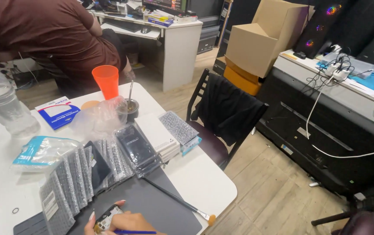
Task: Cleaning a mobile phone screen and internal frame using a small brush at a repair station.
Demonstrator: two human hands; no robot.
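- Hands at bottom edge, on the dark grey mat (pixel 152 204). Right hand (pixel 128 223) is closed round a blue pen-like tool (pixel 137 232), fingers curled tight. Left hand (pixel 90 223) shows only fingertips, curled against the phone (pixel 107 217); how firmly it grips, cannot tell.
- Phone lies on the mat between the hands. Its upper face looks open, with pale and yellowish inner parts, though the view is cropped and small.
- Progress, by judgement: work on the phone is under way, back apparently off; nothing looks reassembled.
- Brush (pixel 179 202): thin black handle, pale bristle tip, lying slantwise across the mat's right corner, untouched.
- Bubble-wrap sleeves (pixel 71 174): a fanned row of grey, dimpled bags, soft and glossy, just left of the mat. One flat dark panel in clear film (pixel 137 149) rests on them.
- White boxes (pixel 158 135): flat, matte card, stacked beside the row.
- Orange cup (pixel 107 81): smooth plastic, tapered, upright.
- Bottle (pixel 2 104): clear ribbed plastic, far left.
- Table (pixel 204 182): white, rounded edge.
- Another person in a brown shirt (pixel 43 30) sits beyond the table.
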